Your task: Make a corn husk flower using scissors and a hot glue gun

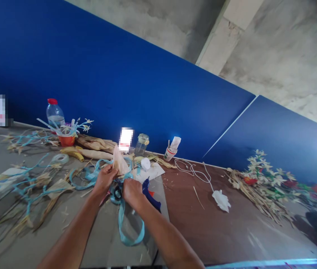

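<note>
Pinch the husk (120, 161) lightly near its base with the left hand (105, 178), tip upright over the tabletop (188, 213). Avoid snagging the blue tape (129, 242) below the curled right hand (132, 191); cannot tell its grip.

Long flat bench (186, 216), grey-topped left, brown right, soft sheen near its front edge. Smooth deep-blue partition panels (136, 82) stand along the back, thin pale strip (230, 126) at their joint. Above: rough grey concrete (287, 48), paler squared beam (217, 45).
</note>
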A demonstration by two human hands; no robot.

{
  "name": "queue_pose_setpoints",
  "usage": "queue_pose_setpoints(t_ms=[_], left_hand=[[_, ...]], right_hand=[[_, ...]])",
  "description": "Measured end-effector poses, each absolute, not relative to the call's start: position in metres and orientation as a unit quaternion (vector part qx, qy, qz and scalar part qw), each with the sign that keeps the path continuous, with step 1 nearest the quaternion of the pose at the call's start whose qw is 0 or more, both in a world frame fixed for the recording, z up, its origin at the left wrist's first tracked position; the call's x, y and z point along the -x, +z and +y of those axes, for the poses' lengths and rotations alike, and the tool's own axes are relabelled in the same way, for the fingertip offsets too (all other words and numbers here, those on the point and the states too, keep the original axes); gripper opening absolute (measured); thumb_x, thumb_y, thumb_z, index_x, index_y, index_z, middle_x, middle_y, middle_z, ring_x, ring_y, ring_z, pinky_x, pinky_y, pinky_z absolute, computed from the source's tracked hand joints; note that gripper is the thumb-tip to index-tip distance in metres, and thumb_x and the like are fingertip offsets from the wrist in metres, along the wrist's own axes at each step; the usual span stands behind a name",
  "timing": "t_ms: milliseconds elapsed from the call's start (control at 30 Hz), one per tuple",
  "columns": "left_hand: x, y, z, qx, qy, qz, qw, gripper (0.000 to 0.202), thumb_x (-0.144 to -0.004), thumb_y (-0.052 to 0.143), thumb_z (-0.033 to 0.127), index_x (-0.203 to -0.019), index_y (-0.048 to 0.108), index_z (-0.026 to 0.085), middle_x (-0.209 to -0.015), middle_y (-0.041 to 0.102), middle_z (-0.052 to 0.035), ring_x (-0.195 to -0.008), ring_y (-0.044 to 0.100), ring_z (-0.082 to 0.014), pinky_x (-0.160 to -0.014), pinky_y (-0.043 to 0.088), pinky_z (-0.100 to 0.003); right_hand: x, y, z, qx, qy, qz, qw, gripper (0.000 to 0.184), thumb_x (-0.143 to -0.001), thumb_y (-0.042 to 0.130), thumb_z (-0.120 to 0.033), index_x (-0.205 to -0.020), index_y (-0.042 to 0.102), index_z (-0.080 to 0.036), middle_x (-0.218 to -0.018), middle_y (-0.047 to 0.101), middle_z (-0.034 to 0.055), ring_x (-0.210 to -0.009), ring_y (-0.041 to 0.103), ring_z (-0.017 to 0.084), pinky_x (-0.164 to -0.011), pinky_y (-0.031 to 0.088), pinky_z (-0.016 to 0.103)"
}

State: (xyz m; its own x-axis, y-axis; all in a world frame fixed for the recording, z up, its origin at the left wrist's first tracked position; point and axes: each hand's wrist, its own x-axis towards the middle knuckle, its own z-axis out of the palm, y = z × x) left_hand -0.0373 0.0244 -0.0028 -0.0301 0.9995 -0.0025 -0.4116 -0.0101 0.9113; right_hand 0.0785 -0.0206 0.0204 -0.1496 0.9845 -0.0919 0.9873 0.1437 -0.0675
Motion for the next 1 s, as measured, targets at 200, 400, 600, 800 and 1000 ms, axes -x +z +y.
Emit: queue_pose_setpoints(t_ms=[200, 400, 600, 800, 1000], left_hand=[[0.036, -0.008, 0.027, -0.373, 0.58, 0.396, 0.606, 0.033, -0.054, 0.078, 0.029, -0.082, 0.065, 0.016, -0.065, 0.068, -0.0013, -0.058, 0.063, -0.0177, -0.057, 0.047, -0.026], [0.037, -0.001, 0.023, -0.35, 0.569, 0.375, 0.643, 0.033, -0.054, 0.079, 0.032, -0.078, 0.066, 0.015, -0.069, 0.07, -0.0054, -0.063, 0.066, -0.0194, -0.058, 0.049, -0.027], [0.042, 0.009, 0.018, -0.327, 0.567, 0.346, 0.672, 0.026, -0.056, 0.08, 0.021, -0.077, 0.068, 0.013, -0.074, 0.071, -0.0051, -0.064, 0.065, -0.0145, -0.063, 0.051, -0.023], [0.045, 0.0, 0.022, -0.311, 0.519, 0.339, 0.72, 0.022, -0.058, 0.075, 0.012, -0.079, 0.069, 0.012, -0.073, 0.071, -0.0063, -0.061, 0.065, -0.0143, -0.058, 0.052, -0.022], [0.044, -0.006, 0.026, -0.271, 0.52, 0.329, 0.74, 0.02, -0.063, 0.067, 0.0, -0.08, 0.068, 0.012, -0.072, 0.07, -0.0053, -0.061, 0.066, -0.0141, -0.06, 0.055, -0.023]], right_hand=[[-0.086, 0.02, -0.024, -0.638, -0.056, 0.768, 0.003, 0.026, -0.078, 0.05, -0.012, -0.101, 0.062, -0.012, -0.096, 0.07, 0.0154, -0.088, 0.068, 0.027, -0.068, 0.05, 0.032], [-0.103, 0.048, -0.021, -0.637, -0.026, 0.769, -0.041, 0.024, -0.078, 0.049, -0.013, -0.099, 0.061, -0.017, -0.097, 0.07, 0.0116, -0.087, 0.067, 0.024, -0.068, 0.046, 0.029], [-0.115, 0.064, -0.019, -0.602, 0.042, 0.794, -0.068, 0.022, -0.08, 0.045, -0.01, -0.094, 0.061, -0.015, -0.095, 0.068, 0.0111, -0.088, 0.064, 0.022, -0.074, 0.042, 0.03], [-0.119, 0.056, -0.02, -0.612, 0.045, 0.784, -0.091, 0.025, -0.085, 0.041, -0.01, -0.096, 0.062, -0.015, -0.097, 0.065, 0.0114, -0.093, 0.058, 0.023, -0.081, 0.038, 0.035], [-0.119, 0.04, -0.026, -0.594, 0.055, 0.791, -0.137, 0.021, -0.086, 0.042, -0.01, -0.093, 0.061, -0.016, -0.096, 0.063, 0.0092, -0.091, 0.055, 0.022, -0.08, 0.037, 0.033]])
